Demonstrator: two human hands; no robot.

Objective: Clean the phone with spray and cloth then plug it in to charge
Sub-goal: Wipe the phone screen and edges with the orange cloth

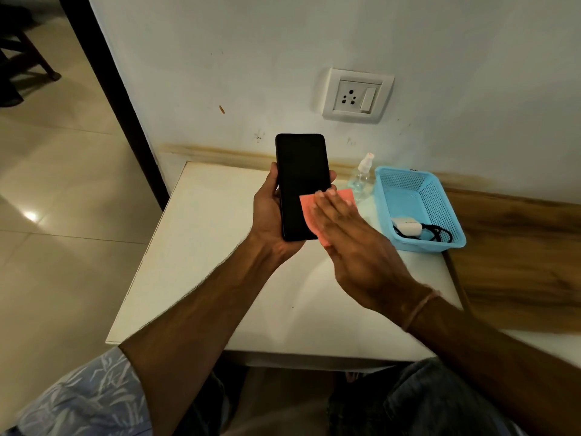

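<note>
The phone [301,184] was held up over the far middle of the table [220,262], screen dark and facing me. Its long axis ran away from me, with the top end toward the wall and the bottom end down by my palm. My left hand [267,215] clasped it from behind, thumb on the left edge and fingertips hooked over the right edge.

My right hand [355,243] lay flat with its fingers straight, gripping nothing. It pressed the pink cloth [308,212] onto the lower right part of the screen. Part of the cloth hung past the phone's right edge, so most of the glass lay up and to the left of my right fingers. I judged the next stroke had to run that way, along the long axis, while the left hand braced against the push.

The spray bottle [361,180] stood at the table's far edge, just right of the phone. The blue basket [440,209] sat on the far right corner with the white charger [405,226] and black cable [440,234] inside. The socket [349,96] was on the wall above the table's far edge, nothing plugged in.

My right hand was the nearer one to the basket and socket, so I judged it would fetch the charger once wiping was done.
</note>
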